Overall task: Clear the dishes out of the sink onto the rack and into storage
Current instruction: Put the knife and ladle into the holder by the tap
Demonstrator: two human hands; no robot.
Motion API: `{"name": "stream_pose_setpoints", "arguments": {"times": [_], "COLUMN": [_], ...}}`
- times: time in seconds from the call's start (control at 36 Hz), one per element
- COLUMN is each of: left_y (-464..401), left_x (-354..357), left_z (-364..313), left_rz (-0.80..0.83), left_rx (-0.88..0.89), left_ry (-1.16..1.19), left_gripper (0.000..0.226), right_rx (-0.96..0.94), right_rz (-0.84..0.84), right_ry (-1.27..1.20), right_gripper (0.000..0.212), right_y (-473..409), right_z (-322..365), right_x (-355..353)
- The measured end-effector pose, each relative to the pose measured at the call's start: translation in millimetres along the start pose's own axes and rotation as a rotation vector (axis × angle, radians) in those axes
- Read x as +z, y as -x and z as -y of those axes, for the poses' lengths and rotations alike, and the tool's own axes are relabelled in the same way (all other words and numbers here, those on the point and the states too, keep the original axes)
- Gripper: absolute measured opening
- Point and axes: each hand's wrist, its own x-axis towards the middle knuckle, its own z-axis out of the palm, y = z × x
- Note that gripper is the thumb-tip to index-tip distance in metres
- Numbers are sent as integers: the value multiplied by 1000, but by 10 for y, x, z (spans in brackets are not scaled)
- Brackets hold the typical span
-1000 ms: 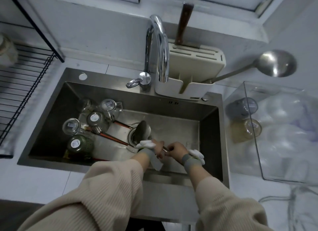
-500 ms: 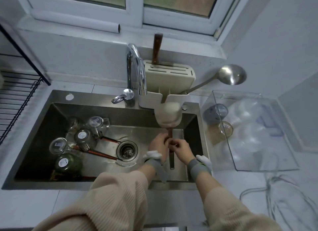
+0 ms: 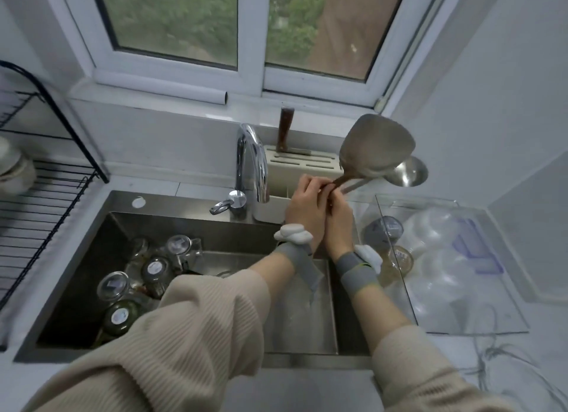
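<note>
My left hand (image 3: 307,202) and my right hand (image 3: 339,218) together grip the brown handle of a metal spatula (image 3: 376,147). Its wide blade stands raised above the cream utensil holder (image 3: 302,165) behind the sink. A steel ladle (image 3: 407,172) leans out of that holder, just behind the spatula. In the steel sink (image 3: 101,227) several glass jars (image 3: 153,270) lie at the left, partly hidden by my left sleeve. A black wire dish rack (image 3: 46,202) stands on the counter to the left.
A chrome tap (image 3: 250,162) rises beside the holder. A knife with a brown handle (image 3: 284,129) sticks up from the holder. A clear plastic bin (image 3: 445,258) with jars and containers sits at the right. Bowls (image 3: 12,165) rest on the rack's far left.
Both hands have lifted the spatula out of the sink and up to the utensil holder, blade now upward. The camera view has tilted up toward the window.
</note>
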Motion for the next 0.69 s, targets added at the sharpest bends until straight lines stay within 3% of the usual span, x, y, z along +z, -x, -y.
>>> {"name": "stream_pose_setpoints", "arguments": {"times": [0.25, 0.5, 0.69], "left_y": [-384, -276, -295], "left_x": [-87, -128, -165], "left_z": [-175, 110, 201], "left_rz": [-179, -88, -39], "left_rx": [53, 191, 85], "left_ry": [0, -15, -33], "left_gripper": [18, 46, 50], "right_rx": [-165, -185, -273], "right_rz": [11, 55, 177], "right_ry": [33, -69, 18], "right_gripper": [15, 12, 10], "right_y": [-416, -671, -828], "right_z": [397, 586, 637], "right_x": [-52, -11, 148]}}
